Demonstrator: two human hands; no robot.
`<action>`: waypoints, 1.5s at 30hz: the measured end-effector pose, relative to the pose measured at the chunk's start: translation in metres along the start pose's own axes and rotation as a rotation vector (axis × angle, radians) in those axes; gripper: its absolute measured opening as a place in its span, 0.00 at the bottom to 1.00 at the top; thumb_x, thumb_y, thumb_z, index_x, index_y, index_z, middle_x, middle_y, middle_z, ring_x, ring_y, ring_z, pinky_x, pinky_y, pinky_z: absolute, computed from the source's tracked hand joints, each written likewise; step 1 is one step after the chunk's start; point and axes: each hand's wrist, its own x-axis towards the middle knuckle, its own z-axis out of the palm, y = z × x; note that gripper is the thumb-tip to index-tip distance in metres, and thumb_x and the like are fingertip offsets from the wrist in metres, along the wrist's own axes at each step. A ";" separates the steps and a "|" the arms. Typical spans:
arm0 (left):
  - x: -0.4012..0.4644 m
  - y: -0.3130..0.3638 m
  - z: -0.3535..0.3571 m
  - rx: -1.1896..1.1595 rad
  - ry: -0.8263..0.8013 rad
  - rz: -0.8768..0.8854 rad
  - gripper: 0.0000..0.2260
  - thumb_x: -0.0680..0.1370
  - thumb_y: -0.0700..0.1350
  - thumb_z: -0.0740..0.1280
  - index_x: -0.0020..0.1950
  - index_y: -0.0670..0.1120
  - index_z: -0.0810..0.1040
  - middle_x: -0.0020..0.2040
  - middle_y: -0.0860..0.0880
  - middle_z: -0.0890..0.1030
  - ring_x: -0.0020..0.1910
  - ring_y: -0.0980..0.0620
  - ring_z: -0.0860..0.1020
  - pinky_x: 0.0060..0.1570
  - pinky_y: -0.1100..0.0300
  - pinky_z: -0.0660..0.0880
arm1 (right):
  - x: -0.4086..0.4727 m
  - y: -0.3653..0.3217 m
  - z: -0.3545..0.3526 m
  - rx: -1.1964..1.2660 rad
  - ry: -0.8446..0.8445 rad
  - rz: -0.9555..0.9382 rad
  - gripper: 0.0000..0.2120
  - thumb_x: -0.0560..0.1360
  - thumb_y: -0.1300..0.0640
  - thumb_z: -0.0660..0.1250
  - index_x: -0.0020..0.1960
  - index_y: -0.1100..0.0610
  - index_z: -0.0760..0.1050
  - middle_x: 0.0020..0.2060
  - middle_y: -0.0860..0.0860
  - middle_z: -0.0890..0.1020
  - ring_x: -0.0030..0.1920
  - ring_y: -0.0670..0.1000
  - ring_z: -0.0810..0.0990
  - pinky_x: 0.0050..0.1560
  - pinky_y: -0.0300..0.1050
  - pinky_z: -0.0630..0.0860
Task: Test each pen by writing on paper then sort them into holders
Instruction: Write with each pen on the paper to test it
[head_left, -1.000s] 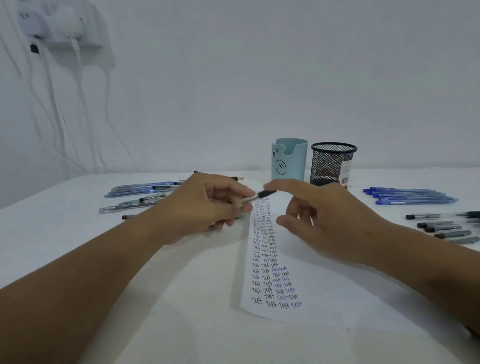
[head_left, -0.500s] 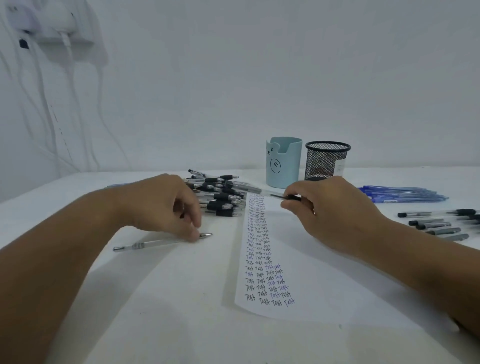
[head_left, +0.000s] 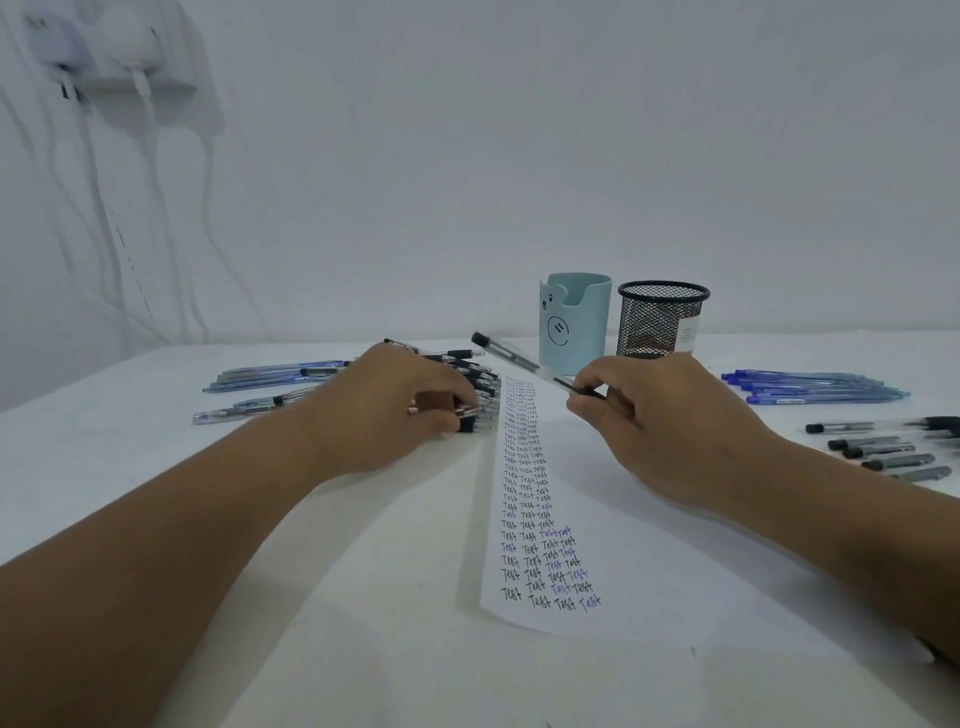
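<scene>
White table (head_left: 363, 649), fingers (head_left: 592, 402) around pen (head_left: 519, 358)

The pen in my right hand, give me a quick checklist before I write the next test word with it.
1. Grip: right hand pinches the clear black-capped pen: ok.
2. Cap off: black cap seems to sit on the raised end: not ok.
3. Tip on paper: pen is raised: not ok.
4. Free writing space beside the test columns: ok.
5. Left hand off the sheet, on the black pen pile: ok.
6. Blue bear holder and mesh holder upright: ok.
</scene>
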 end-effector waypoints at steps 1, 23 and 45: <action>0.001 0.000 0.002 0.011 -0.019 0.021 0.09 0.74 0.39 0.76 0.53 0.49 0.87 0.44 0.56 0.84 0.48 0.62 0.77 0.44 0.77 0.68 | 0.000 0.000 0.000 0.000 -0.004 0.003 0.07 0.79 0.47 0.65 0.48 0.48 0.79 0.22 0.43 0.71 0.28 0.43 0.72 0.30 0.41 0.63; -0.001 0.023 0.007 -0.255 -0.024 0.007 0.05 0.73 0.49 0.77 0.48 0.55 0.86 0.47 0.56 0.84 0.50 0.57 0.80 0.45 0.73 0.69 | 0.000 -0.012 -0.009 0.498 -0.040 0.280 0.21 0.79 0.43 0.63 0.40 0.58 0.82 0.27 0.39 0.78 0.30 0.39 0.74 0.33 0.29 0.69; -0.002 0.026 0.018 -0.150 -0.171 0.051 0.11 0.71 0.58 0.77 0.50 0.58 0.85 0.52 0.63 0.82 0.56 0.60 0.76 0.54 0.66 0.70 | 0.015 -0.006 -0.033 1.822 -0.036 0.639 0.30 0.72 0.29 0.59 0.37 0.58 0.72 0.26 0.50 0.60 0.28 0.51 0.60 0.34 0.44 0.66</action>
